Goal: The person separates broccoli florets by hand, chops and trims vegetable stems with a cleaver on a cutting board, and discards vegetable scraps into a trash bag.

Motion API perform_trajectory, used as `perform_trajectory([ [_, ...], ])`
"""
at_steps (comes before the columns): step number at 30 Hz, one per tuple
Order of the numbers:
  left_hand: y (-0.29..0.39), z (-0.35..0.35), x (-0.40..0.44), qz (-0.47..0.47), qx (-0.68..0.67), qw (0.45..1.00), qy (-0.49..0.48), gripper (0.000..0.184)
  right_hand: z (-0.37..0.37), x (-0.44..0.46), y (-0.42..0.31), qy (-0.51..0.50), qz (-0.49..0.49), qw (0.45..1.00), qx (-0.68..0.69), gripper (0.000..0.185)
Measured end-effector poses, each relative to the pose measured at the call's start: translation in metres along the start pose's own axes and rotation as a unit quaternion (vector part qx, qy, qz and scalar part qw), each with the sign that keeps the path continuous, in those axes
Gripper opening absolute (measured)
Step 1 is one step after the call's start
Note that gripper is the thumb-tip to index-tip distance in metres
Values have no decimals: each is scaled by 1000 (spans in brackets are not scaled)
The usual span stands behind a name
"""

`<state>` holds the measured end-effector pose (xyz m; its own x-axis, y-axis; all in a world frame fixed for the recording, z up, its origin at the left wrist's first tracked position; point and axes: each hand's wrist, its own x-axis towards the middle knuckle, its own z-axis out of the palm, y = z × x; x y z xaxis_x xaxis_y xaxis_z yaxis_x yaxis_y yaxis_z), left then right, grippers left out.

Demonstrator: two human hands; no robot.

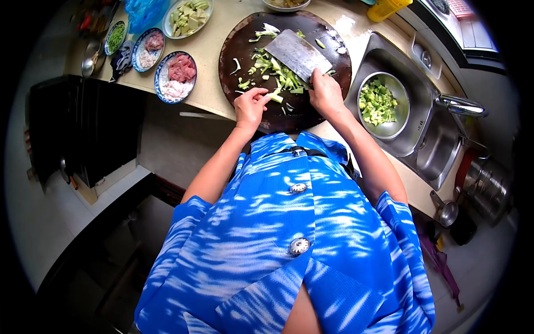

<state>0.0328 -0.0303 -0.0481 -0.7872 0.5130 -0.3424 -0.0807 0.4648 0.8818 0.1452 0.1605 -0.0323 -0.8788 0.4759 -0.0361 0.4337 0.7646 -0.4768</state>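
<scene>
On a dark round chopping board (236, 44) lie chopped green vegetable pieces (283, 75), heaped near the middle with some scattered bits. My right hand (326, 93) is closed round the handle of a cleaver (297, 54), whose broad blade lies low over the heap and points to the upper left. At the board's near left part, my left hand (251, 106) pinches a pale green vegetable piece (275, 97) between thumb and fingers. The handle of the cleaver is mostly hidden by my right hand.
Right of the board, a metal bowl (408, 106) of chopped greens sits in the steel sink (370, 58) beside a faucet (461, 104). At left stand plates of raw meat (182, 68), minced meat (155, 40), chopped greens (115, 38) and pale green slices (188, 18), near a blue plastic bag (144, 12).
</scene>
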Motion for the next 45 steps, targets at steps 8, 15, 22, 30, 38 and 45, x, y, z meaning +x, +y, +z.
perform_trajectory([
  [8, -4, -6, -5, 344, 149, 924, 76, 18, -43, -8, -27, 95, 18, 992, 81, 33],
  [15, -5, 0, -4, 450, 180, 870, 91, 15, -57, -37, -37, 14, -12, 989, 147, 14],
  [22, -11, 0, 0, 475, 199, 852, 100, 15, -54, -58, -42, -97, -4, 988, 119, 19],
  [30, -12, 2, 4, 491, 201, 840, 111, 17, -52, -60, -39, -118, -53, 990, 64, 18],
  [38, -13, 2, 4, 486, 200, 844, 106, 22, -53, -60, -47, -126, -56, 990, 30, 16],
  [45, -15, 2, 7, 485, 193, 847, 97, 21, -57, -53, -49, -143, -62, 987, 38, 14],
])
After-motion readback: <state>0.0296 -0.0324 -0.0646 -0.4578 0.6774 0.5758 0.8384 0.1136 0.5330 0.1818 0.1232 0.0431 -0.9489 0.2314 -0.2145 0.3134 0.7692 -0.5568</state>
